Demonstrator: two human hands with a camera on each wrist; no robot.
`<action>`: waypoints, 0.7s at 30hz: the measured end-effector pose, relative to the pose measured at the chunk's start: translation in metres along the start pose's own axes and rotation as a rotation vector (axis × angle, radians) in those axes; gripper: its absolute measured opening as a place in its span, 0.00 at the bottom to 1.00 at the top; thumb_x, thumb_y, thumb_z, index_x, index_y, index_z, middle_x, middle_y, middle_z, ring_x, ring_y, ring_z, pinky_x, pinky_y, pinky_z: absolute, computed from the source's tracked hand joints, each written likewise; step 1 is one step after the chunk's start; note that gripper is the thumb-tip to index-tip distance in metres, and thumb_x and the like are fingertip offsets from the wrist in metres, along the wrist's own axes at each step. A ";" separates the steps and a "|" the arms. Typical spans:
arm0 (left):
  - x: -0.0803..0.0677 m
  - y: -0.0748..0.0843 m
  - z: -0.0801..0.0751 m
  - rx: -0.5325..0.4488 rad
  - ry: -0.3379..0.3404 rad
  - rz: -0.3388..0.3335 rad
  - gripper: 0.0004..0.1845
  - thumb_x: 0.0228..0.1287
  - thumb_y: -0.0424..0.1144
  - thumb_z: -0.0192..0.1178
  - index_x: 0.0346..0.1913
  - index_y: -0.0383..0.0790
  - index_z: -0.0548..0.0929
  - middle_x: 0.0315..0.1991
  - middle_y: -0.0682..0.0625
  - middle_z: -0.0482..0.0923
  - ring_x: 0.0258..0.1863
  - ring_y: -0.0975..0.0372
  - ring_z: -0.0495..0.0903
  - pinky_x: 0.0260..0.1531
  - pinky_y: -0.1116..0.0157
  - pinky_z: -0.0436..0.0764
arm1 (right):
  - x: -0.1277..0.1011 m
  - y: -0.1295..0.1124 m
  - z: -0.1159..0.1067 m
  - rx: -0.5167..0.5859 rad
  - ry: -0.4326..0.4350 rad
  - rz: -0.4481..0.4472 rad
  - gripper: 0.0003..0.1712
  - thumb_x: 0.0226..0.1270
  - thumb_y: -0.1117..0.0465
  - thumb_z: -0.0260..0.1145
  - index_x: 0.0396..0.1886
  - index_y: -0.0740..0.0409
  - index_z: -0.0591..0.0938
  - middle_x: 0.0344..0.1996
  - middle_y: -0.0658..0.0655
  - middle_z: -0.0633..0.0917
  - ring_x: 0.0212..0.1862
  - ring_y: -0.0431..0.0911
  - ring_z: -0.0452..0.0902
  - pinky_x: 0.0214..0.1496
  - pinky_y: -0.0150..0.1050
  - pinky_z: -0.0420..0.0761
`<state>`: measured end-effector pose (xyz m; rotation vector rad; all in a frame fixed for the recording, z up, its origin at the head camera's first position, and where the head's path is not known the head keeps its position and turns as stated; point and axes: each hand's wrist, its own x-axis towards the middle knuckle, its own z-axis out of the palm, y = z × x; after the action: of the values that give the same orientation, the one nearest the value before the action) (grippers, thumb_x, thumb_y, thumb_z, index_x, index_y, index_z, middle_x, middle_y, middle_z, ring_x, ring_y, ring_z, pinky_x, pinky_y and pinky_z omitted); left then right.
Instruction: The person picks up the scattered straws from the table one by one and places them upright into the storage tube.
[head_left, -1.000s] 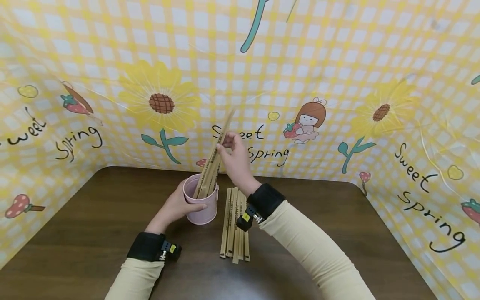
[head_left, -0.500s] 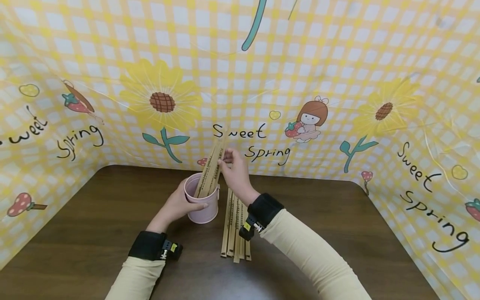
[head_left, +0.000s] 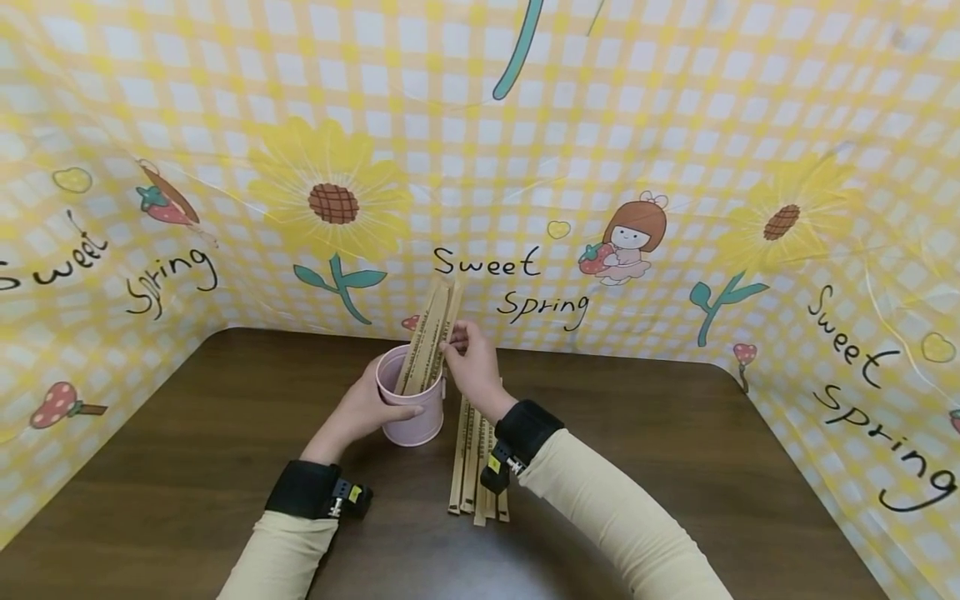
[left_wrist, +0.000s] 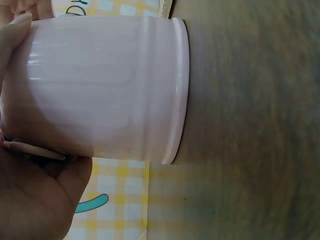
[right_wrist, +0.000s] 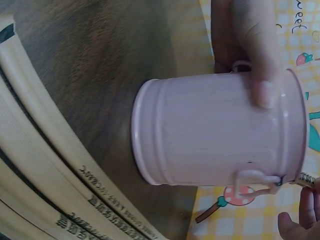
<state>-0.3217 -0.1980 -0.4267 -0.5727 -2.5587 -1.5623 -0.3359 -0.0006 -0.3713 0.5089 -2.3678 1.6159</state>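
Note:
A pink metal cup [head_left: 411, 408] stands upright on the dark wooden table [head_left: 187, 433]. My left hand [head_left: 365, 409] grips its side, thumb across the front; the cup's wall [left_wrist: 105, 85] fills the left wrist view. Several wrapped chopstick pairs [head_left: 429, 333] stand in the cup, leaning up and right. My right hand [head_left: 467, 358] pinches one of them just above the rim. The right wrist view shows the cup [right_wrist: 220, 135] with the left thumb on it. Several more wrapped chopsticks [head_left: 474, 467] lie in a row to the right of the cup, partly under my right wrist.
A yellow checked cloth with sunflowers and "Sweet Spring" lettering [head_left: 487, 265] walls the table at the back and both sides. Black wrist bands [head_left: 303, 487] sit on both cream sleeves. The loose chopstick wrappers [right_wrist: 45, 165] run along the left of the right wrist view.
My right hand has come down toward the cup, lowering the chopstick pair it pinches deeper in among the others. The left hand has kept its hold on the cup.

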 end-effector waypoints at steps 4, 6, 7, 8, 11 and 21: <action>0.001 -0.001 0.000 -0.006 -0.004 0.003 0.50 0.53 0.35 0.77 0.77 0.36 0.62 0.69 0.33 0.72 0.69 0.41 0.72 0.67 0.42 0.72 | 0.001 0.007 0.003 -0.016 -0.023 0.048 0.19 0.74 0.69 0.62 0.60 0.72 0.75 0.49 0.70 0.84 0.52 0.60 0.82 0.54 0.47 0.82; 0.000 -0.001 0.000 -0.001 0.000 -0.004 0.50 0.53 0.35 0.77 0.77 0.36 0.62 0.69 0.33 0.71 0.69 0.41 0.72 0.67 0.42 0.72 | 0.001 0.008 0.004 -0.015 -0.037 0.073 0.20 0.74 0.68 0.62 0.61 0.71 0.74 0.50 0.70 0.84 0.53 0.59 0.81 0.54 0.46 0.82; 0.000 -0.001 0.000 -0.002 -0.001 -0.004 0.50 0.53 0.35 0.77 0.77 0.36 0.61 0.69 0.33 0.71 0.69 0.41 0.72 0.67 0.42 0.72 | 0.000 0.009 0.003 -0.012 -0.040 0.082 0.20 0.74 0.67 0.62 0.62 0.71 0.74 0.51 0.69 0.84 0.54 0.59 0.81 0.54 0.46 0.81; 0.000 -0.001 0.000 -0.001 0.000 -0.006 0.50 0.53 0.35 0.77 0.77 0.36 0.61 0.69 0.33 0.71 0.69 0.41 0.72 0.67 0.42 0.72 | 0.000 0.010 0.003 -0.006 -0.041 0.091 0.21 0.74 0.67 0.62 0.62 0.70 0.74 0.51 0.69 0.84 0.54 0.59 0.81 0.54 0.45 0.81; 0.000 -0.001 0.001 0.006 0.000 -0.012 0.50 0.53 0.35 0.77 0.77 0.36 0.61 0.70 0.32 0.71 0.69 0.41 0.72 0.67 0.41 0.72 | 0.000 0.011 0.000 0.011 -0.040 0.097 0.22 0.74 0.63 0.64 0.63 0.69 0.75 0.51 0.68 0.85 0.53 0.58 0.81 0.54 0.44 0.82; 0.002 -0.001 0.001 -0.022 -0.017 0.001 0.51 0.52 0.33 0.78 0.78 0.37 0.61 0.71 0.34 0.70 0.71 0.42 0.70 0.70 0.42 0.68 | -0.003 0.034 -0.046 -0.049 -0.003 0.130 0.19 0.77 0.63 0.60 0.61 0.69 0.77 0.51 0.67 0.83 0.53 0.58 0.79 0.55 0.46 0.81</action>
<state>-0.3244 -0.1974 -0.4274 -0.5925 -2.5562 -1.5939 -0.3469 0.0535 -0.3846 0.3544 -2.4830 1.6057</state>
